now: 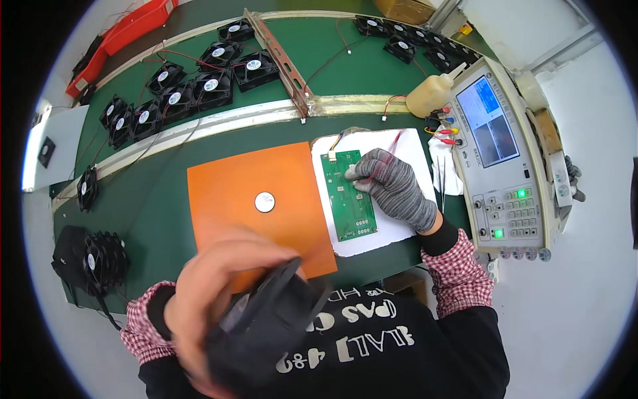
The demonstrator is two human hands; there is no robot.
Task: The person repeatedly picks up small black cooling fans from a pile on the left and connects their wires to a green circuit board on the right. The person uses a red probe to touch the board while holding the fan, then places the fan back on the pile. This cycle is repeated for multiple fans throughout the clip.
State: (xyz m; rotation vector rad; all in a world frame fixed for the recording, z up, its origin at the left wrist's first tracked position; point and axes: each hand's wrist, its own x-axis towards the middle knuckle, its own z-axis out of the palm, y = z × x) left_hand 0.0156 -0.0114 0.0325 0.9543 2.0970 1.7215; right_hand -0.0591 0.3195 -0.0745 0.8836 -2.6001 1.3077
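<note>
My left hand (222,276), bare and blurred by motion, is wrapped round a black cooling fan (269,326) low in front of my body. My right hand (399,186) wears a grey knit glove. Its thumb and fingers pinch together over the upper right part of a green circuit board (347,206); what sits between the fingertips is too small to make out. A red wire (397,138) rises beside the glove. The board lies on a white sheet (402,233), with a white plug and coloured wires at its top edge.
An orange mat (226,199) with a round white disc (264,202) lies left of the board. Several black fans (175,98) stand beyond a metal rail. At right are a test instrument (492,133), a cream bottle (432,93) and tweezers (443,183). More fans (105,259) stack at left.
</note>
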